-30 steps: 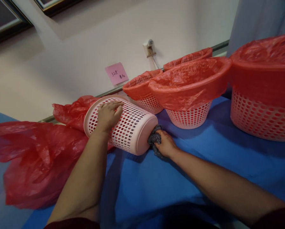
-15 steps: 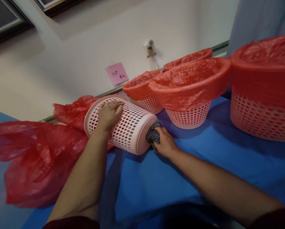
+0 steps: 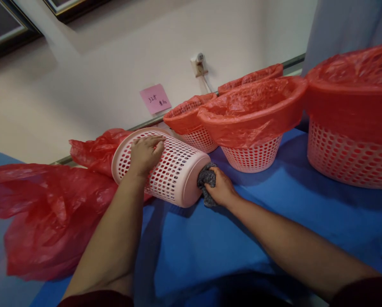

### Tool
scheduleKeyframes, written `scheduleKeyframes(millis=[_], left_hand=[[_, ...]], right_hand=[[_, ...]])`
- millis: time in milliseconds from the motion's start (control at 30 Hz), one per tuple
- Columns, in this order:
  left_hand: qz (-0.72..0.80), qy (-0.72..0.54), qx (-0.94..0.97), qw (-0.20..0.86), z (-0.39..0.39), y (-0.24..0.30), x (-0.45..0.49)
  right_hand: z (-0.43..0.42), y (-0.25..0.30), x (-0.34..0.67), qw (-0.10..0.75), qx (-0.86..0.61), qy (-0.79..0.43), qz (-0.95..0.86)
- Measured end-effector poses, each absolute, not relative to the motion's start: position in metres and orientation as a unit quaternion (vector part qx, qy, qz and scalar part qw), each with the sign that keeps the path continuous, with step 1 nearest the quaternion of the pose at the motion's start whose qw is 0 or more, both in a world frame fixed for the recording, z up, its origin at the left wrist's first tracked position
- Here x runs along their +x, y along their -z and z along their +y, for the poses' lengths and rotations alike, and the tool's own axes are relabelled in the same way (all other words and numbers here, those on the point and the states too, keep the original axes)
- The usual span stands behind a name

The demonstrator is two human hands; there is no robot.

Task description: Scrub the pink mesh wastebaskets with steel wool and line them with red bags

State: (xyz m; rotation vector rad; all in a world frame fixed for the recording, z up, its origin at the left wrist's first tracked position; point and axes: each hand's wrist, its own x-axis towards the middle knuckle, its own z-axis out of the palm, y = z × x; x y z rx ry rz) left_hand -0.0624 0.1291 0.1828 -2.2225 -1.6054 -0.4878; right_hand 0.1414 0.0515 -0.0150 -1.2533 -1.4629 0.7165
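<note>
Several lined baskets (image 3: 251,157) stand just beside the tipped basket (image 3: 174,175).

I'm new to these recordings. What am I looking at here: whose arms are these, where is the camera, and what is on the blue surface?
There is no machine here: a person works with bare hands, and the single camera sits on their head, looking forward and down, so both arms reach in from the bottom edge. The left hand grips a pink basket lying on its side on the blue table cover. The right hand presses a grey cloth against the basket's solid base. Loose red plastic bags lie to the left. Further right stand upright baskets lined with red bags. On the wall behind are a pink sticky note and a socket.
</note>
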Motion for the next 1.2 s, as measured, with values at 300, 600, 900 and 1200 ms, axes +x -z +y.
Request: scheduleKeyframes(millis=[300, 600, 900, 1200], left_hand=[[-0.568, 0.174, -0.783, 0.185, 0.129, -0.182, -0.065], [-0.559, 0.176, -0.788, 0.189, 0.131, -0.183, -0.061], [-0.564, 0.175, -0.785, 0.188, 0.131, -0.182, -0.063], [-0.567, 0.17, -0.784, 0.189, 0.133, -0.182, -0.062]], right_hand=[[0.026, 0.004, 0.141, 0.559, -0.364, -0.238, -0.706], [0.061, 0.013, 0.147, 0.526, -0.549, -0.33, -0.56], [0.035, 0.008, 0.14, 0.529, -0.453, -0.305, -0.65], [0.054, 0.004, 0.144, 0.574, -0.506, -0.305, -0.567]])
